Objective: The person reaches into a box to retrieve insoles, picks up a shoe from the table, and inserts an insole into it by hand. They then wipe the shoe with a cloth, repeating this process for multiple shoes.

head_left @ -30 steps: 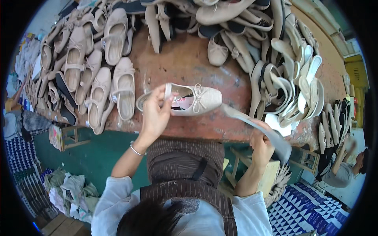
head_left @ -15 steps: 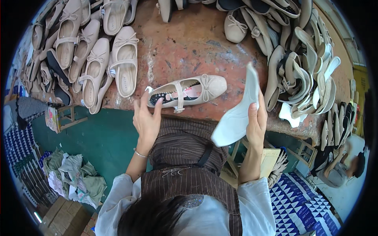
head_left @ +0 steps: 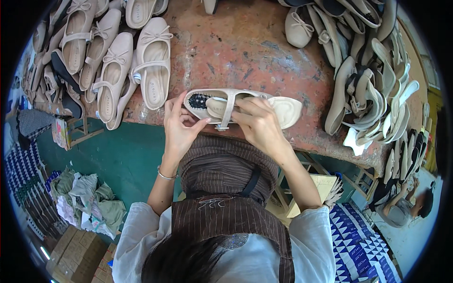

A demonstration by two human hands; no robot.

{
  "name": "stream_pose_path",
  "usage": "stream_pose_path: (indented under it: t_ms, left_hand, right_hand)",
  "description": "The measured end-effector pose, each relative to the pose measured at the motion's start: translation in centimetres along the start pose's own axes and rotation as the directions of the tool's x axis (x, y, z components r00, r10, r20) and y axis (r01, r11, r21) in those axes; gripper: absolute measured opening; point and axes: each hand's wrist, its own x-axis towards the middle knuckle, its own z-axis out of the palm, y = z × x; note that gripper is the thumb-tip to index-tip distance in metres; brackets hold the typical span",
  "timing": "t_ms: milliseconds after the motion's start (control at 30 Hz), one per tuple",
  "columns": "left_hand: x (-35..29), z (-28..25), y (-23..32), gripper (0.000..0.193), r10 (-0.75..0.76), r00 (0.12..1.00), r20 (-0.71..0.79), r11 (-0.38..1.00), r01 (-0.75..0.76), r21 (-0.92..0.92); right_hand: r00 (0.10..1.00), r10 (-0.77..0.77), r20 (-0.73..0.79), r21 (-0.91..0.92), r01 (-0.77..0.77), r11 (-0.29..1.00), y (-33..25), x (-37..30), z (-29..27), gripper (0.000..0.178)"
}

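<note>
A beige strapped flat shoe (head_left: 229, 106) lies sideways near the table's front edge, its heel to the left. My left hand (head_left: 177, 126) holds the heel end, thumb at the near side and fingers at the far side. Closed on a pale insole (head_left: 288, 111), my right hand (head_left: 258, 121) is over the shoe's front half. The insole's narrow heel end sits inside the shoe, under the strap. Its broad end sticks out on the right, past my right hand. Dark lining shows in the shoe's heel. The toe is mostly hidden by my right hand and the insole.
Finished beige shoes (head_left: 155, 66) crowd the table (head_left: 226, 52) at the left. On the right, more shoes (head_left: 340, 94) lie beside a pile of loose insoles (head_left: 401, 106). Cloth scraps (head_left: 92, 198) and cardboard boxes (head_left: 78, 252) are at lower left. Another person (head_left: 401, 207) sits far right.
My right hand has moved left with the insole, turning it palm-down, and the insole's heel end has entered the shoe. My left hand has stayed at the shoe's heel.
</note>
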Motion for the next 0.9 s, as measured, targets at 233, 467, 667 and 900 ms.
stream_pose_path:
  t_ms: [233,467,667,900]
  left_hand:
    - [0.5,-0.1,-1.3,0.080,0.008,1.000,0.009,0.994,-0.007,-0.107]
    - [0.8,-0.1,-1.4,0.077,0.013,1.000,-0.002,0.988,-0.013,-0.156]
    - [1.4,0.3,-1.3,0.062,-0.045,0.997,-0.060,0.986,0.035,-0.161]
    - [2.1,1.3,-1.8,0.044,-0.116,0.983,-0.145,0.967,0.078,-0.243]
  right_hand:
    - [0.989,0.116,0.094,0.170,-0.130,0.977,0.1,1.8,3.1,0.020]
    - [0.981,0.183,0.063,0.238,-0.193,0.952,-0.6,2.7,4.7,0.024]
    - [0.979,0.192,0.071,0.184,-0.202,0.962,-0.5,2.9,5.2,0.027]
    - [0.994,0.073,0.086,-0.051,-0.068,0.996,-0.8,2.0,6.0,0.037]
